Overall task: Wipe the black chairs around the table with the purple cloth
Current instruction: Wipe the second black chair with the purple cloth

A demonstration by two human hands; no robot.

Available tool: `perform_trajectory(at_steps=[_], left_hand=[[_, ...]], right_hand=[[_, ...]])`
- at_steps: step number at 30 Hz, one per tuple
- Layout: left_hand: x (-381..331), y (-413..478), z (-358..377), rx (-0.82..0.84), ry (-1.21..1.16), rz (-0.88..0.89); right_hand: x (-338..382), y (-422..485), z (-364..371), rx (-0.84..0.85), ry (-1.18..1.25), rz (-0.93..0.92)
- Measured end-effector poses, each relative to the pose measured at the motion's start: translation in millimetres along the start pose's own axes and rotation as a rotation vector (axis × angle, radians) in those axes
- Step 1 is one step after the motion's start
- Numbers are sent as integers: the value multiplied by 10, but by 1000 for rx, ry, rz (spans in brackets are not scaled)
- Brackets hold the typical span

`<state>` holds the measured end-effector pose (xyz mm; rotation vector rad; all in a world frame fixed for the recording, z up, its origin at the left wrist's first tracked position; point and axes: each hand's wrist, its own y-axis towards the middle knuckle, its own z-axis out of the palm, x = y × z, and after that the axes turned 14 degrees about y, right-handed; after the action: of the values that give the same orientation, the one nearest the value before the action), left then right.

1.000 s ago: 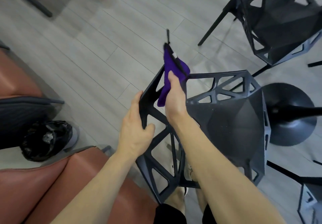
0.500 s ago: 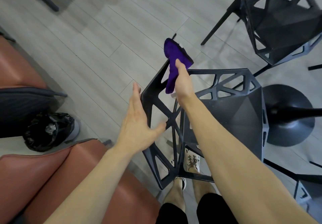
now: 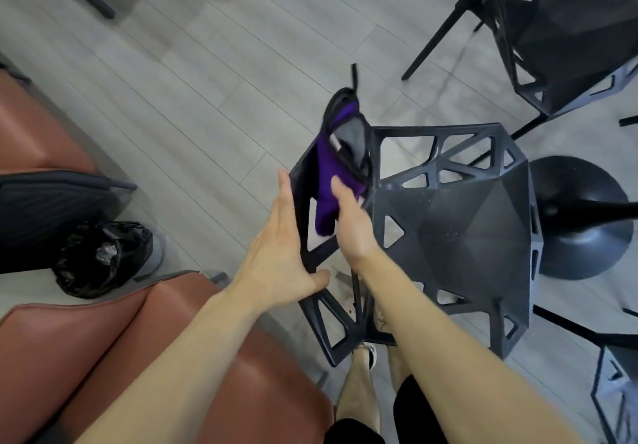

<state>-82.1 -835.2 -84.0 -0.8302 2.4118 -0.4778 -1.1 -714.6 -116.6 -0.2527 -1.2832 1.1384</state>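
Grip check: my right hand (image 3: 352,226) clutches the soft purple cloth (image 3: 326,181) against the far-left backrest corner of the angular black plastic chair (image 3: 466,236). That rail runs near-to-far. My left hand (image 3: 279,257), fingers straight, braces the backrest just beside the cloth.

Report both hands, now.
Left hand: open, fingers straight, against the chair back.
Right hand: holding the cloth on the chair back.
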Motion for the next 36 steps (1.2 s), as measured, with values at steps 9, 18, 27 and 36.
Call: perform_trajectory(at_steps=[9, 18, 27, 36], left_hand=[[45, 37, -6, 8, 37, 21], [41, 36, 2, -15, 137, 9], [-235, 32, 291, -359, 242, -192], [-215, 68, 354, -405, 314, -218]], right_hand=[[-336, -222, -93, 159, 11, -104], [-847, 490, -902, -135, -402, 182], [-1312, 168, -1038, -190, -244, 311], [187, 1464, -341, -260, 490, -48]])
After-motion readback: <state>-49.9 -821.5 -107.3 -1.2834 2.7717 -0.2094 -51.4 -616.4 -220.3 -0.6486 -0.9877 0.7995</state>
